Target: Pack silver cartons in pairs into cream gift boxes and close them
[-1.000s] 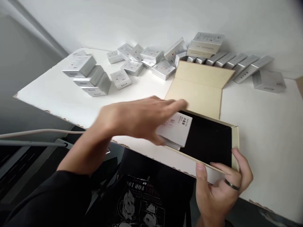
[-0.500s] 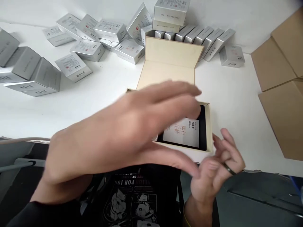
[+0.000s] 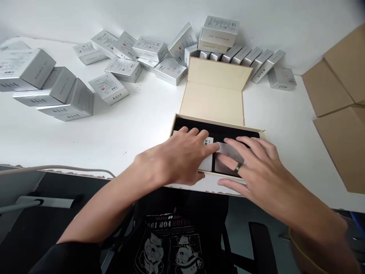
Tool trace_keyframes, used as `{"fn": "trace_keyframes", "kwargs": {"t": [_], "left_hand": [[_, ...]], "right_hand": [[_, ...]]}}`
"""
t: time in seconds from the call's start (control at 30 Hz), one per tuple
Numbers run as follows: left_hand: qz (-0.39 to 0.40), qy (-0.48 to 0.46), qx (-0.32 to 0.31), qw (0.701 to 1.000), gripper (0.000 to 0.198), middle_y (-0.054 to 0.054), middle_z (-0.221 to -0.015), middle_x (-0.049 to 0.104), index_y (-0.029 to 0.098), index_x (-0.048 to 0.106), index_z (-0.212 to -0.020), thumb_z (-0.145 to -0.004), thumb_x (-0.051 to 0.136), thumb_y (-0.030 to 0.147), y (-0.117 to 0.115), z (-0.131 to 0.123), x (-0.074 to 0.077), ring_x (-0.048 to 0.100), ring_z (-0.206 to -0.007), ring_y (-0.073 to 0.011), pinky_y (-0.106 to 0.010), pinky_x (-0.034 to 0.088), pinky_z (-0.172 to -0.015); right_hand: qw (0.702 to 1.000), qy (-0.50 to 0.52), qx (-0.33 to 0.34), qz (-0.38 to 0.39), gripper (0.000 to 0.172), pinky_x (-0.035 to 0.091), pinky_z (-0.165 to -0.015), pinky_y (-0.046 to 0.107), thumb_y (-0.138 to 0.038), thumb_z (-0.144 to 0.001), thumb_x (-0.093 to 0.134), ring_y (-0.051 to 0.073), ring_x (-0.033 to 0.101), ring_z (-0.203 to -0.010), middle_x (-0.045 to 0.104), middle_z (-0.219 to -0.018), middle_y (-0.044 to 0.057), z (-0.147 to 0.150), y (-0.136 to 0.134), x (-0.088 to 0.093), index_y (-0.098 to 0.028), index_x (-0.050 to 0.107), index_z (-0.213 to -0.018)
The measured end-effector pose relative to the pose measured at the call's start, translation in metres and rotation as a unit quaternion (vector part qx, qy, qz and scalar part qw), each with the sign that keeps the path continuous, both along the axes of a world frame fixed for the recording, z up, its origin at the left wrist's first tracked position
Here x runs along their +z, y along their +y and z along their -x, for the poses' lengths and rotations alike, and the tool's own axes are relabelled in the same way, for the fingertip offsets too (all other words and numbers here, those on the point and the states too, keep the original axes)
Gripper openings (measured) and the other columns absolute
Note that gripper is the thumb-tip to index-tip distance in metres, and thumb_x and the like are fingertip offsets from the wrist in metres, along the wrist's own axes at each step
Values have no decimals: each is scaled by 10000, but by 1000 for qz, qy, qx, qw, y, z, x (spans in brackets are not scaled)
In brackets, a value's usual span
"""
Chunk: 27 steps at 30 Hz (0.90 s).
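A cream gift box [image 3: 174, 121] lies near the table's front edge, its lid [image 3: 213, 101] hinged up and back. Inside, a black insert [image 3: 222, 132] holds two pale printed packs side by side. Over the left pack [image 3: 205, 163] rests my left hand [image 3: 179, 156], palm down with fingers apart, covering most of it. My right hand [image 3: 256, 161], with a ring on one finger, spreads its fingers over the right pack [image 3: 224, 166]. Its fingertips appear to touch the pack, and the thumb sits outside the front wall.
Silver printed cartons [image 3: 110, 89] lie scattered behind and to the left. A stack of them [image 3: 40, 89] stands at far left. More cartons [image 3: 264, 62] lean in a row behind the lid. Brown cardboard [image 3: 342, 148] lies at right. A cable [image 3: 57, 167] runs along the front edge.
My left hand has come down from above the box onto the left pack. My right hand has moved from the box's front right corner onto the right pack. The view has shifted.
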<state>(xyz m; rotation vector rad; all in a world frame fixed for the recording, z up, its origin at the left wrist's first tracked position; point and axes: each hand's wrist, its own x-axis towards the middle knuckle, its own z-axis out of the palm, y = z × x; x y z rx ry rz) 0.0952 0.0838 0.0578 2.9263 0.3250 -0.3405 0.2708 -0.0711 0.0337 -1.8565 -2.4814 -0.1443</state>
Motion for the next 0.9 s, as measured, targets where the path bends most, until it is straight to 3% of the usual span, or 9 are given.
{"fn": "trace_keyframes", "kwargs": {"t": [0.13,0.3,0.4,0.53,0.6,0.67,0.73,0.83,0.9], "left_hand": [[11,30,-9,999,515,-137,-1177,668,217,674,-1304,-835,764,411,1,-10,10,634,-1001,-313,-416,510,-855],[35,21,1,999,415,-134,-1131,689,211,744,-1188,-810,790,377,-5,-14,11,628,-968,-302,-395,502,-816],[29,36,8,999,510,-139,-1206,678,217,698,-1279,-826,787,436,-9,-15,10,629,-1017,-309,-425,504,-884],[17,-11,8,1000,756,-152,-1353,614,179,493,-1494,-863,774,486,-15,-5,6,595,-1168,-323,-478,461,-1032],[-2,-52,23,998,727,-157,-1323,625,131,468,-1492,-901,746,451,-19,7,3,611,-1144,-315,-482,466,-1038],[-38,-103,41,993,605,-172,-1304,640,91,502,-1449,-957,683,392,-24,21,-1,625,-1158,-325,-513,456,-1074],[-74,-175,45,981,484,-189,-1329,638,80,540,-1408,-1007,607,344,-29,37,-4,604,-1246,-355,-578,402,-1144],[-96,-287,49,952,379,-187,-1410,605,111,595,-1347,-1039,546,326,-39,61,-13,520,-1385,-382,-636,351,-1190],[-89,-353,48,930,297,-142,-1440,604,158,655,-1266,-1046,524,308,-50,74,-23,485,-1429,-344,-620,344,-1219]], "right_hand": [[996,-36,50,57,342,480,-1048,541,-457,-990,603,366,534,-1294,555,-1415,192,-5,15,0,-191,712,-1177],[994,-40,55,84,262,545,-984,529,-405,-960,646,356,595,-1222,582,-1361,187,-7,17,-1,-188,730,-1081],[994,-33,66,86,286,544,-1026,545,-443,-985,589,360,566,-1311,591,-1387,170,-13,13,1,-214,724,-1090],[994,11,104,30,434,578,-982,541,-536,-982,502,331,573,-1337,601,-1455,85,-24,12,21,-339,617,-1351],[995,46,87,18,381,578,-936,555,-546,-976,478,330,619,-1268,668,-1362,36,-22,25,39,-430,607,-1315],[993,72,75,59,343,561,-899,575,-587,-1007,387,346,661,-1172,736,-1158,44,-9,53,59,-424,674,-1101],[987,78,67,121,503,553,-853,560,-651,-1025,296,342,695,-1039,739,-988,67,15,96,75,-343,672,-899],[989,58,-1,132,589,521,-877,579,-772,-940,408,334,689,-896,725,-954,92,65,178,78,-242,660,-891],[990,63,-12,125,599,496,-931,585,-743,-901,544,356,675,-991,715,-1012,114,103,232,64,-189,676,-1088]]}}
